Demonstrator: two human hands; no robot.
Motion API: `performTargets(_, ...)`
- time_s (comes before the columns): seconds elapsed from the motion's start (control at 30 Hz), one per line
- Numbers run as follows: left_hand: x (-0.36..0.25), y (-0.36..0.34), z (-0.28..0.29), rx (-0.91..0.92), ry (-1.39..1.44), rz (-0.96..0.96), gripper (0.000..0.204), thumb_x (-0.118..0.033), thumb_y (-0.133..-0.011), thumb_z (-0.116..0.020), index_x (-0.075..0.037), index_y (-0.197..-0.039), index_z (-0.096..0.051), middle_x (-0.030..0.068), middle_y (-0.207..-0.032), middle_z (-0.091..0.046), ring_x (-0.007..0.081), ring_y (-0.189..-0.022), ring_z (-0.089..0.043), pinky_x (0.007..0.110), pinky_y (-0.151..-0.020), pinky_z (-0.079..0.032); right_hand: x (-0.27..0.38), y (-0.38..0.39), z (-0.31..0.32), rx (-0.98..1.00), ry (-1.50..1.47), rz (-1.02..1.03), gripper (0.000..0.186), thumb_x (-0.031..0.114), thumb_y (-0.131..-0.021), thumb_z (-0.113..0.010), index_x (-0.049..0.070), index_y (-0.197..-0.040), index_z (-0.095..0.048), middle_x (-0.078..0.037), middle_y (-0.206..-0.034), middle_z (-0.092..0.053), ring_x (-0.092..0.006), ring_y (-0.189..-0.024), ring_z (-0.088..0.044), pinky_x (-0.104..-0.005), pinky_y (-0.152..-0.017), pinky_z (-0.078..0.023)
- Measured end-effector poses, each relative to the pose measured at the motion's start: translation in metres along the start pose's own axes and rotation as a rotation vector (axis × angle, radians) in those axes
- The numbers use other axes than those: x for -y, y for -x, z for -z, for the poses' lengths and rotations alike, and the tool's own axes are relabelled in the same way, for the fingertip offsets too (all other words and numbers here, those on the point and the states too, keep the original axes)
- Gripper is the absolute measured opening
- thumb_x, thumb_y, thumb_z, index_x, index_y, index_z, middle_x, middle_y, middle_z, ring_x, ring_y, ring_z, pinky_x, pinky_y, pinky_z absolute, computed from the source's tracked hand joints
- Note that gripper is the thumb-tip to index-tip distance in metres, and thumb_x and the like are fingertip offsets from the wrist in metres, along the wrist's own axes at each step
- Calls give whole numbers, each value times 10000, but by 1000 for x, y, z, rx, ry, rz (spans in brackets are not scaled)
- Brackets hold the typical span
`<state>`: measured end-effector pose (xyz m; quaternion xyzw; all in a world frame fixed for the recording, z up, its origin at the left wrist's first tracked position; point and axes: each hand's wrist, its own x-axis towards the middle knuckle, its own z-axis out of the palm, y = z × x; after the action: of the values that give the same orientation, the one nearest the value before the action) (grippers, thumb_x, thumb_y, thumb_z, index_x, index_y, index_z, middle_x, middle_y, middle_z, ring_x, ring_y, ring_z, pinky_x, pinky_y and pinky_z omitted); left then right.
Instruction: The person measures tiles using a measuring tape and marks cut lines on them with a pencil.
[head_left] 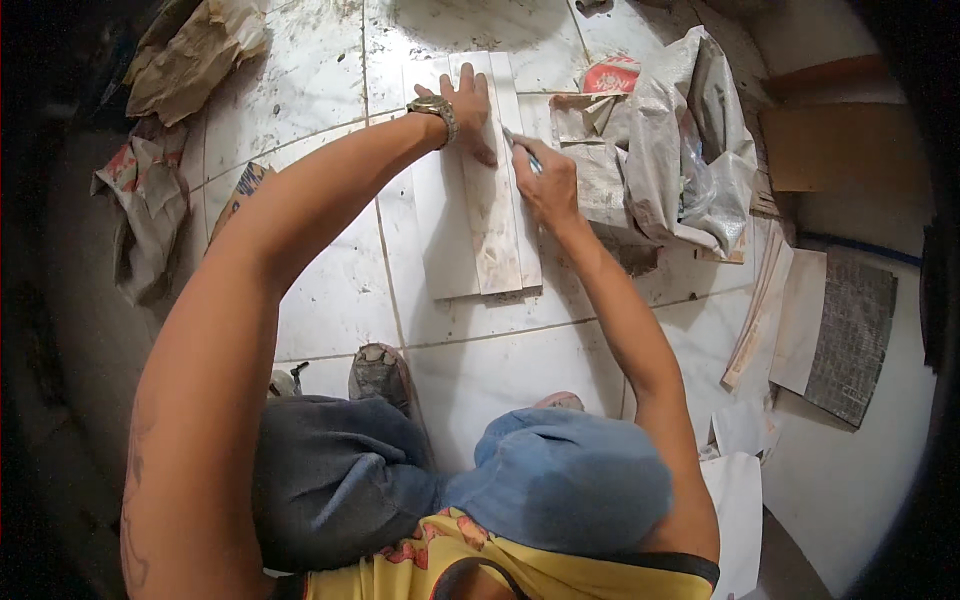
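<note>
Head view, from the left: a crumpled brown paper sack [195, 60] lies well apart from the hands, beyond the outstretched left arm. Next comes a wide, flat white panel [437, 215] on the white floor tiles [325, 310], directly in front of the knees. The left hand [466, 112], a metal watch at its wrist, is spread flat with its fingers pointing away from the body, pressing on a long, narrow white strip [493, 235] smudged with brown. That strip's long axis runs from near the feet outward, its far end leaning slightly left. Just right of it shows a slim white margin [526, 250]; I cannot tell whether this margin and the panel are 1 sheet passing beneath. The right hand [550, 188] pinches a slim pale-blue pen-shaped tool [537, 163], tip angled up and left toward the strip's right edge, so the strip lies left of this grip. The left hand, on the strip itself, is nearer; contact at the tip is too small to judge. Farther right slumps a grey woven plastic sack [660, 140].
</note>
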<state>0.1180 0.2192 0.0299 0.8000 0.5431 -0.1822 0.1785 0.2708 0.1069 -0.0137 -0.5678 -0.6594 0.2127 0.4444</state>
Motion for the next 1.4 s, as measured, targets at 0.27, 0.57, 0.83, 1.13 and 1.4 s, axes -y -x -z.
performTargets(0.27,2,-3,0,-3,16,-9,1488,-587,-464,-925,-13,-1542,-74,243,-1624,-22,528,-1453,-136,795,-1047,-199,-45,-106,-45,22,52,-17,301,226,-889,-580,74,-1111,-716,-245,-975,-689,-398,-908,-685,-427,-820,-545)
performTargets(0.57,-1,-5,-11,-91,-101,27,1430,-622,-492,-906,-52,-1544,-122,190,-1623,-101,503,-1421,-243,777,-1044,-257,-26,-98,-17,214,246,10,369,335,-880,-545,109,-1117,-717,-227,-982,-691,-422,-914,-670,-450,-855,-537)
performTargets(0.83,-8,25,-4,-195,-164,-3,1092,-572,-596,-874,-22,-1422,-419,270,-1488,-356,445,-1283,-450,493,-1041,-455,64,98,101,773,426,25,258,217,-885,-591,37,-1015,-722,-235,-836,-674,-415,-752,-654,-465,-713,-517)
performTargets(1.13,3,-12,-19,-171,-118,-4,1401,-597,-451,-931,2,-1490,-207,255,-1560,-210,520,-1344,-357,549,-1083,-416,73,85,115,418,57,-311,253,253,-905,-594,27,-900,-708,-240,-827,-657,-433,-786,-655,-436,-698,-522)
performTargets(1.4,2,0,-5,-70,-71,3,1484,-642,-442,-907,-47,-1549,-116,230,-1619,-90,520,-1411,-259,685,-1083,-310,30,46,51,171,14,-114,214,132,-861,-637,9,-1013,-722,-222,-942,-696,-378,-863,-692,-396,-765,-545)
